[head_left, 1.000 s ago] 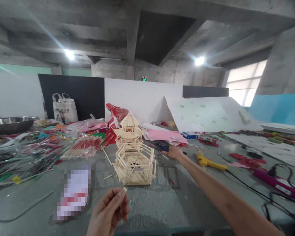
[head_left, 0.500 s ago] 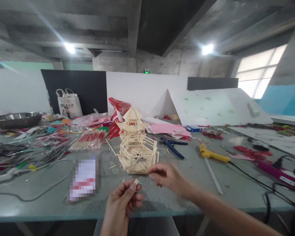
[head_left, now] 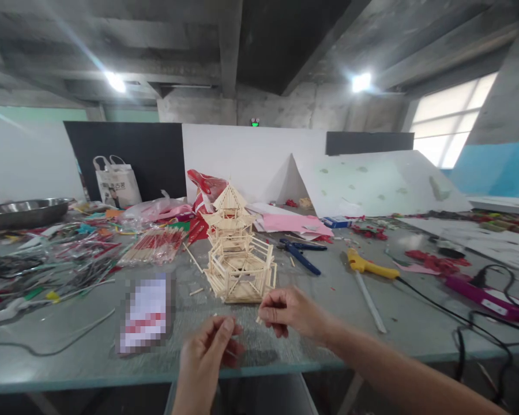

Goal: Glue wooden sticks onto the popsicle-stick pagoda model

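Note:
A tower model built of thin wooden sticks [head_left: 237, 256] stands upright on the grey table [head_left: 328, 340]. My left hand [head_left: 210, 354] is raised near the table's front edge, its fingers pinched together; what it holds is too small to make out. My right hand [head_left: 289, 311] hovers just right of it, in front of the model's base, pinching a short wooden stick piece [head_left: 258, 319] between thumb and forefinger. The two hands are a few centimetres apart.
Blue-handled pliers [head_left: 303, 256] and a yellow glue gun [head_left: 367, 267] lie right of the model. Bundled sticks in plastic [head_left: 153, 246], a metal bowl [head_left: 23, 211], a tote bag [head_left: 116, 181], pink paper [head_left: 294, 223], a purple tool [head_left: 480, 294] and black cables [head_left: 476, 334] surround it.
My right hand drew back from the pliers at the far side to the front of the model and now pinches a stick piece. My left hand stayed low, fingers pinched.

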Motion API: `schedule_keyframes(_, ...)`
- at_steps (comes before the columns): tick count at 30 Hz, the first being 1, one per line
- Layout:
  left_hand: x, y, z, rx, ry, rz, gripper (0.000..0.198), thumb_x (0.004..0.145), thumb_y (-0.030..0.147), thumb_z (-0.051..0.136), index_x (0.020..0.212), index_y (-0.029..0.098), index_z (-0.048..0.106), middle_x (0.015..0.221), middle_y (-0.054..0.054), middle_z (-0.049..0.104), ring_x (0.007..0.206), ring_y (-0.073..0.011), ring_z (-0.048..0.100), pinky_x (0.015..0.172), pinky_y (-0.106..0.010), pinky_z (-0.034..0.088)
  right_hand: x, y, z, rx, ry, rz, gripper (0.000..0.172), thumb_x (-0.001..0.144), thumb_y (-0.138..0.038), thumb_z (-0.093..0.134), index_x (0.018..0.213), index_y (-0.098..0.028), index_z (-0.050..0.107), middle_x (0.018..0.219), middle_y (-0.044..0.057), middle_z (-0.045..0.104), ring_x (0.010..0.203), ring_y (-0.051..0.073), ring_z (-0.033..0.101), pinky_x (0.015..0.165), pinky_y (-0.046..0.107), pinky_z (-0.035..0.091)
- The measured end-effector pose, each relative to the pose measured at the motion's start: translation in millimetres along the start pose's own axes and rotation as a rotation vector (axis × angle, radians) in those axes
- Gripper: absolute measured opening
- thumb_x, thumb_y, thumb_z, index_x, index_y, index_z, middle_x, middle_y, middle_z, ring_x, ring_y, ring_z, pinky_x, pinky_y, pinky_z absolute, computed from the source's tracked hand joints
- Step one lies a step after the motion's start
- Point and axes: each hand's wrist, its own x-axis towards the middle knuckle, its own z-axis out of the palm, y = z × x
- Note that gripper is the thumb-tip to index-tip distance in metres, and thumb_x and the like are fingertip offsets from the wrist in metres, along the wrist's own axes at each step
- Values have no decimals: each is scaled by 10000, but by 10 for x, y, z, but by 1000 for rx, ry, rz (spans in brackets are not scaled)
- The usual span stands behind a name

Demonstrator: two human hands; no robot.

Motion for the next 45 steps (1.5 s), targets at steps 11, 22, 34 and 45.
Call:
schedule_keyframes(11,-30,-265,35,534,43,492,104,761,273,556,701,278,641,677,-12,658,634,-173,607,629,-238,448,20,287,370,115,-1,-20,487,673,-598,590,653,-112,582,436,-18,502,347,59,426,354,166,329)
schedule_keyframes(22,69,-285,-47,639,-133,540,196,802,192,486,865,265,657,800,-7,695,734,-149,638,665,-208,467,61,304,343,199,-59,49,455,620,-549,657,688,-105,589,469,-30,510,358,48,432,329,144,342)
schedule_keyframes(34,564,148,-453,1296,-32,428,186,813,194,407,794,214,591,797,-23,685,765,-184,621,658,-263,393,-149,269,17,-496,293,-249,259,838,-345,469,809,-150,636,673,24,587,553,95,544,508,187,401)
schedule_keyframes(45,786,226,-484,1364,-93,458,187,753,189,443,754,194,629,817,-48,662,769,-190,598,664,-269,373,-300,334,-214,-781,306,-273,231,841,-250,437,756,-151,627,681,29,619,619,123,546,609,227,407)
